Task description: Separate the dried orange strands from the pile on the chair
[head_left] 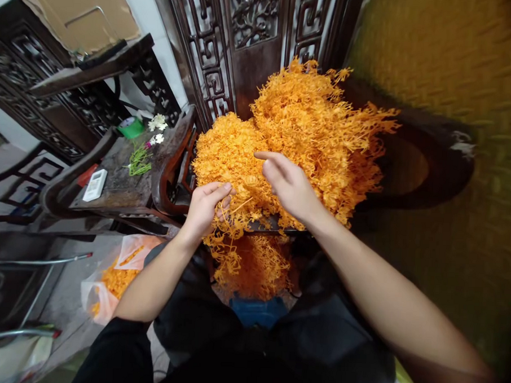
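Left hand (208, 207), angled forward, pinches orange strands (228, 244) hanging downward; right hand (288, 188), grip spread, reaches leftward over orange pile (313, 120).

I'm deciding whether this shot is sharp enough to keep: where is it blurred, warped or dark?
Head view: right forearm smeared toward the corner; wall at right soft, yellowish; right edge dark; lap in deep shadow.

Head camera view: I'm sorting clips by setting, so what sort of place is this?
Probably a home sitting room, judging by the carved dark wood panels and wooden side table, though a big heap of orange strands hints at handwork.
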